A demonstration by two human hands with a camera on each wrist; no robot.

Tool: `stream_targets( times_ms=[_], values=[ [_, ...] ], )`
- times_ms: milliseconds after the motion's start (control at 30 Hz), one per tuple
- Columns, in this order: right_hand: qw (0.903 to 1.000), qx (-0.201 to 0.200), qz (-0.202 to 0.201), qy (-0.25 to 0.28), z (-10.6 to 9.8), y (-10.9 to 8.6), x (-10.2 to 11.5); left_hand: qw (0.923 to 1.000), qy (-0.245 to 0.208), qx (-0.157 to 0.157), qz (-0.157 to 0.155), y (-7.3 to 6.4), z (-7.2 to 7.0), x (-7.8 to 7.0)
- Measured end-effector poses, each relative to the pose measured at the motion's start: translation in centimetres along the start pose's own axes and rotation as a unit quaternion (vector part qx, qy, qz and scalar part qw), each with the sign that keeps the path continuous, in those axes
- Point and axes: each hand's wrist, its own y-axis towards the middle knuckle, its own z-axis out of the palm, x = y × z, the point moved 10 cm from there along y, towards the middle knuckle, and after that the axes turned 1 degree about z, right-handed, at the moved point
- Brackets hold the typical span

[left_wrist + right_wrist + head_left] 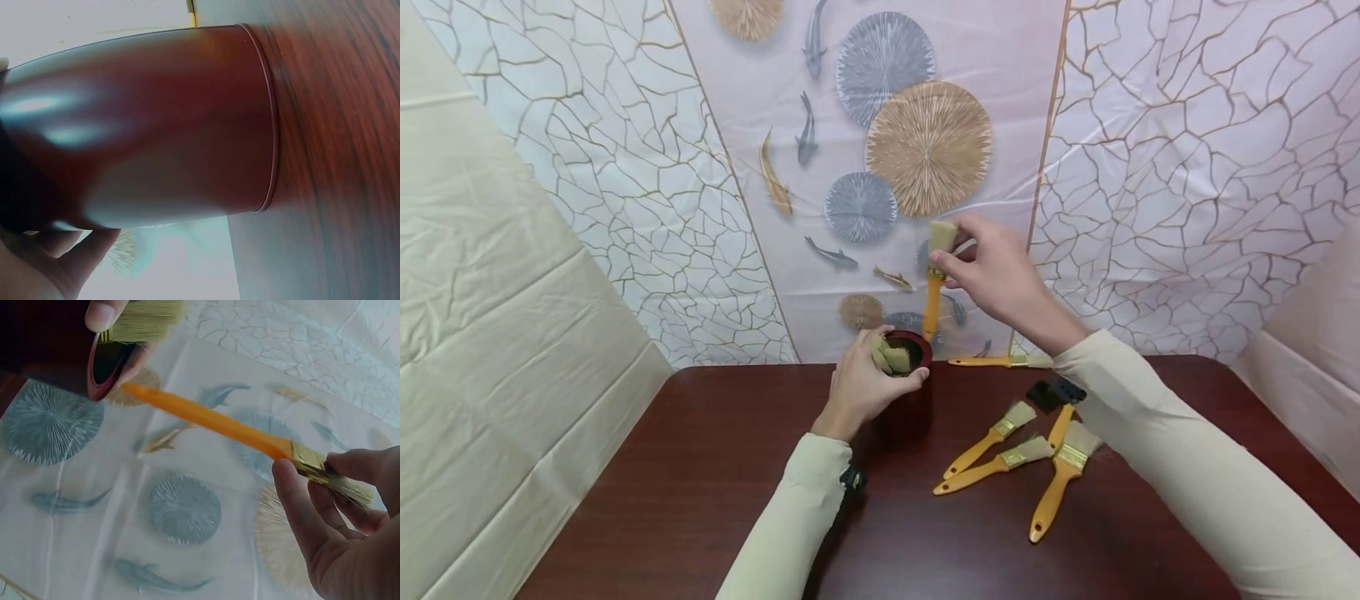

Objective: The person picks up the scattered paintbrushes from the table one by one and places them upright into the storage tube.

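My left hand [861, 379] grips a dark red, glossy round pot [156, 131] near its top, thumb and fingers around the rim. The pot stands on the table, with the pale bristle ends of paintbrushes [891, 358] showing in its mouth. Above and right of it, my right hand [1003, 271] pinches another paintbrush [212, 422] at the gold metal band, bristles up. Its orange handle points down, the tip right at the pot's rim in the head view. Inside the pot, the other brushes' handles are hidden.
Several orange-handled paintbrushes lie on the table at right, including a wide one [1060, 483] and a narrower one [992, 437]. Another brush [981, 362] lies along the back edge. A patterned cloth [857, 275] hangs behind the dark wooden table [700, 500].
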Motion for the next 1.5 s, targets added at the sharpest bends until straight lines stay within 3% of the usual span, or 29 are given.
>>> stream_targets(
  times_ms=[200,533,800,933,1233,1367,1500],
  values=[
    [0.9982,0.059,0.008,-0.011,3.2,1.5,-0.6,1.0000,0.000,-0.006,-0.002,0.1,-0.2,0.1],
    [0.9851,0.152,0.007,-0.080,8.9,1.4,-4.0,1.0000,-0.001,-0.006,0.008,0.2,0.1,0.0],
    [0.9614,0.241,-0.064,-0.116,12.3,1.0,-4.7,0.9998,-0.008,-0.007,0.016,0.0,-0.1,0.1],
    [0.9574,0.235,-0.099,-0.137,13.0,1.0,-4.7,0.9998,-0.012,-0.005,0.016,0.0,-0.1,0.0],
    [0.9778,0.161,-0.063,-0.118,12.7,1.1,-6.2,0.9998,0.004,-0.011,0.014,0.1,-0.1,-0.4],
    [0.9874,0.134,-0.042,-0.072,11.2,0.5,-6.5,0.9998,0.007,-0.005,0.018,0.2,0.1,-0.4],
    [0.9893,0.136,-0.039,-0.034,8.7,-1.1,-5.4,0.9998,0.006,-0.003,0.019,0.1,-0.2,-0.1]
  ],
)
